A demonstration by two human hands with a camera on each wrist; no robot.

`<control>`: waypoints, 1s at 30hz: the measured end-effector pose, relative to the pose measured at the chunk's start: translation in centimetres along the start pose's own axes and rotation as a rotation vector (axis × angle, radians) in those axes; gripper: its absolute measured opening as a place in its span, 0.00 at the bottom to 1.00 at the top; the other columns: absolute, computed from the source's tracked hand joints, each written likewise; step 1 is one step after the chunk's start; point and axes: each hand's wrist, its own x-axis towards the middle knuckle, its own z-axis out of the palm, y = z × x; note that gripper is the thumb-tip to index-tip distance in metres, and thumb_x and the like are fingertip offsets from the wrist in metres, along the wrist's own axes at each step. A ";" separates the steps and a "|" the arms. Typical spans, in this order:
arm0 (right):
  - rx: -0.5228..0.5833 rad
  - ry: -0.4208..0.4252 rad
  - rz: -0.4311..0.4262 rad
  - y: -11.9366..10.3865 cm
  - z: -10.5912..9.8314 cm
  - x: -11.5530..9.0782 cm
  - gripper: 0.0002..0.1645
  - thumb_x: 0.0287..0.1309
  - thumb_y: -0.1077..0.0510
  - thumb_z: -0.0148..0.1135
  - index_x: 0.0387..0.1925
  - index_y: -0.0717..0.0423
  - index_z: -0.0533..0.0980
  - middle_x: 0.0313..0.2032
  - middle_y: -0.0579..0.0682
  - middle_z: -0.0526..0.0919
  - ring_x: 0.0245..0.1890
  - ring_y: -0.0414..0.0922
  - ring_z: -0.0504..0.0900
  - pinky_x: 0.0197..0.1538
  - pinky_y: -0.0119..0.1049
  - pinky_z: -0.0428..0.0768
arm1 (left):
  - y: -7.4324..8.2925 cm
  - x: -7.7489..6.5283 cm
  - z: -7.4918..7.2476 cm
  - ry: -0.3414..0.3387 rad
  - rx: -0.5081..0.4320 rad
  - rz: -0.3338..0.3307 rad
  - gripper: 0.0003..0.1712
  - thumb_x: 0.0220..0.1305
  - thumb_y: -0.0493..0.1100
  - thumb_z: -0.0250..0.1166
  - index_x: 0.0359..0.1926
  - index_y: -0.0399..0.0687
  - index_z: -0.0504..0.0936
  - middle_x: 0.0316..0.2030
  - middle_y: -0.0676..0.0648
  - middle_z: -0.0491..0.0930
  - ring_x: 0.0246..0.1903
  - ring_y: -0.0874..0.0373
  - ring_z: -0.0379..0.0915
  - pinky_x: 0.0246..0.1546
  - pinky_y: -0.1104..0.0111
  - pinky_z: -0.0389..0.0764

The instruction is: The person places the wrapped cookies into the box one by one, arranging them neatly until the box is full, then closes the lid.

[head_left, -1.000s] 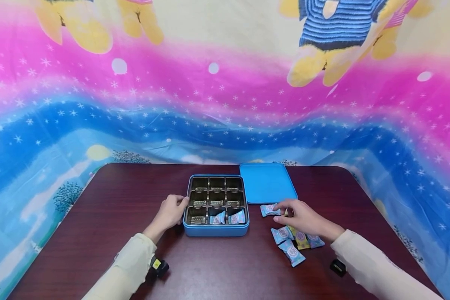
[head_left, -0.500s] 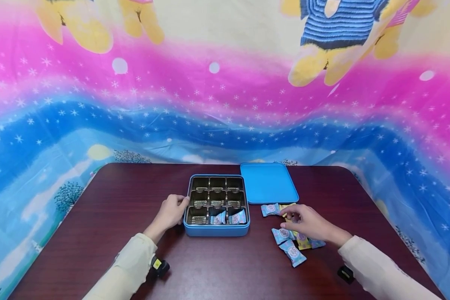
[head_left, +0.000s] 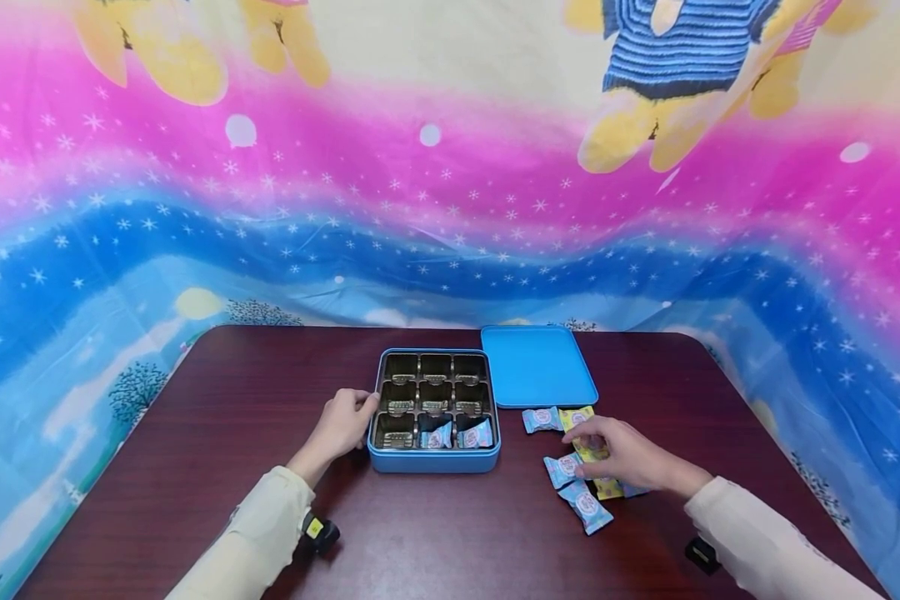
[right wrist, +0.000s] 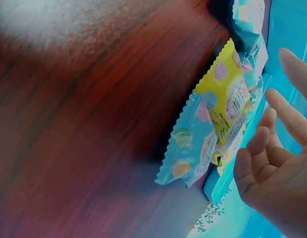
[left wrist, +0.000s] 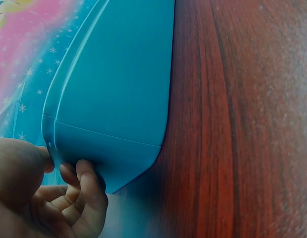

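My left hand [head_left: 341, 425] grips the left edge of a blue box [head_left: 435, 462], thumb at the rim and fingertips on the side wall in the left wrist view. A dark compartment tray fills the box. Wrapped blue candies lie in its front-middle compartment [head_left: 437, 436] and its front-right one. To the right, my right hand [head_left: 630, 454] hovers over a cluster of wrapped candies, covering part of it. Its fingers are apart and hold nothing in the right wrist view. Below its fingertips are a yellow candy [right wrist: 225, 94] and a blue candy [right wrist: 193, 144].
A blue lid [head_left: 542, 367] lies behind the candies, against the box's right side. Another blue candy [head_left: 542, 419] lies at the lid's front edge, and one [head_left: 587, 507] lies nearest me. A printed cloth [head_left: 420, 208] hangs behind the dark wooden table [head_left: 285, 358].
My right hand has drawn back toward me and to the right, from the candy by the lid to over the cluster, uncovering yellow candies. My left hand and the box stay put.
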 end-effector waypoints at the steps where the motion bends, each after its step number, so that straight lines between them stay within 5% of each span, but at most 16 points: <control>1: 0.005 -0.009 0.005 0.0 0.0 -0.1 0.23 0.58 0.53 0.73 0.53 0.57 0.81 0.40 0.49 0.77 0.36 0.42 0.69 0.35 0.31 0.70 | 0.0 0.0 0.0 -0.001 -0.001 0.000 0.24 0.76 0.47 0.53 0.58 0.31 0.80 0.18 0.47 0.79 0.08 0.61 0.69 0.17 0.67 0.77; 8: 0.005 -0.074 0.014 0.4 -0.4 -0.4 0.25 0.56 0.55 0.74 0.55 0.55 0.80 0.54 0.53 0.79 0.45 0.43 0.73 0.42 0.35 0.77 | 0.2 -0.1 0.0 -0.001 0.003 -0.003 0.23 0.76 0.47 0.53 0.58 0.32 0.80 0.19 0.46 0.80 0.08 0.61 0.70 0.17 0.67 0.77; 30: -0.231 0.074 0.024 1.0 1.1 0.1 0.19 0.54 0.52 0.75 0.48 0.47 0.84 0.47 0.44 0.84 0.42 0.40 0.78 0.44 0.41 0.73 | 0.1 0.0 -0.1 -0.003 0.008 0.007 0.24 0.76 0.47 0.52 0.57 0.32 0.81 0.18 0.47 0.79 0.08 0.62 0.69 0.17 0.67 0.77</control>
